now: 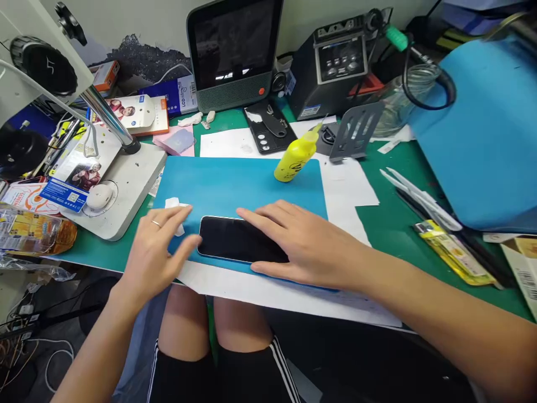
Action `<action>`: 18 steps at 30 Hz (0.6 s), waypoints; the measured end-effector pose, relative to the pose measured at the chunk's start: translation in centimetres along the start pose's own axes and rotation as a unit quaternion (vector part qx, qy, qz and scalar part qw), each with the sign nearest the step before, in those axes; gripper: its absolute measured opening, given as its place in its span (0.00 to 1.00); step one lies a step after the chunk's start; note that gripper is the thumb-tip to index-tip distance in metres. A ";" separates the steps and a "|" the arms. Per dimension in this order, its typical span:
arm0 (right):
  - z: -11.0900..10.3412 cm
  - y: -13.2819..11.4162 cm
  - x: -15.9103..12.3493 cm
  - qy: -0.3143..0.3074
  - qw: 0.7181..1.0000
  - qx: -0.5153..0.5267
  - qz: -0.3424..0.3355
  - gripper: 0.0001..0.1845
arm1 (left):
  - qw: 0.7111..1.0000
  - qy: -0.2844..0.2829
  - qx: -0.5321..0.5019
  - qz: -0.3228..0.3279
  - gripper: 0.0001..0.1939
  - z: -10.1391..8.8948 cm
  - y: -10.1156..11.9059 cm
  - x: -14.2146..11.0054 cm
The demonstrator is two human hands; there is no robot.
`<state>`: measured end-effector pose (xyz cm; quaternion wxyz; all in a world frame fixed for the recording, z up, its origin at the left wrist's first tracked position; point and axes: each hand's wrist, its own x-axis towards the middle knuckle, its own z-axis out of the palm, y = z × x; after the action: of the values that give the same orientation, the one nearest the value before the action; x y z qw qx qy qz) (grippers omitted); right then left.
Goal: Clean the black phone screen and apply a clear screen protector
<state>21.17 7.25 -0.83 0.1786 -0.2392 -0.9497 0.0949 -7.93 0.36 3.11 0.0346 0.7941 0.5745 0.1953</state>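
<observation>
A smartphone (pixel 229 238) with a dark screen lies face up on a blue mat (pixel 210 179) at the desk's front edge. My right hand (pixel 293 240) rests over its right end, thumb along the near side and fingers stretched across the far side. At the phone's left end is my left hand (pixel 161 246), fingers apart, its thumb close to the phone's corner. Whether the thumb touches cannot be made out. A crumpled white tissue (pixel 173 202) sits partly behind the left fingers. Beyond the phone, a yellow squeeze bottle (pixel 297 155) with a pointed nozzle stands on the mat.
A microscope stand base (pixel 138 193) occupies the left, near a plastic bottle (pixel 37 229). At the back are a smart display (pixel 235 50), a disassembled phone (pixel 271 126) and a black soldering station (pixel 331 67). Tweezers (pixel 423 198) and a yellow packet (pixel 455 252) lie right.
</observation>
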 end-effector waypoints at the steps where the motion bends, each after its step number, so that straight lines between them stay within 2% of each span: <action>1: -0.1 0.0 0.0 0.011 1.000 0.010 0.004 0.43 | 1.000 -0.027 -0.004 0.009 0.35 0.1 0.2 0.1; 3: -0.3 0.1 0.1 0.044 0.999 0.016 -0.007 0.40 | 0.997 -0.077 0.006 0.009 0.54 0.5 0.6 0.7; 4: -0.5 0.2 0.1 0.064 0.998 0.014 -0.022 0.38 | 0.996 -0.089 0.014 0.007 0.58 0.8 0.8 1.0; 5: -0.6 0.3 0.1 0.083 0.996 0.013 -0.036 0.36 | 0.996 -0.092 0.018 0.005 0.57 1.0 1.0 1.4; 7: -0.9 0.7 0.1 0.111 0.992 0.016 -0.054 0.35 | 0.996 -0.091 0.010 0.013 0.49 1.5 1.3 1.9; 9: -0.9 1.2 0.1 0.115 0.992 0.020 -0.042 0.36 | 0.996 -0.092 -0.005 0.016 0.43 2.1 1.5 2.1; 14: -0.3 3.1 0.2 0.057 0.997 0.008 0.056 0.50 | 0.997 -0.075 -0.005 -0.021 0.43 3.2 1.7 1.9; 18: 0.0 3.6 0.3 0.018 0.999 0.008 0.047 0.45 | 0.998 -0.062 -0.007 -0.012 0.37 3.7 2.0 1.9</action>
<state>22.49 10.51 -1.69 0.1928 -0.2833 -0.9333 0.1068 -4.38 2.10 0.79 0.0784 0.7973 0.5795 0.1494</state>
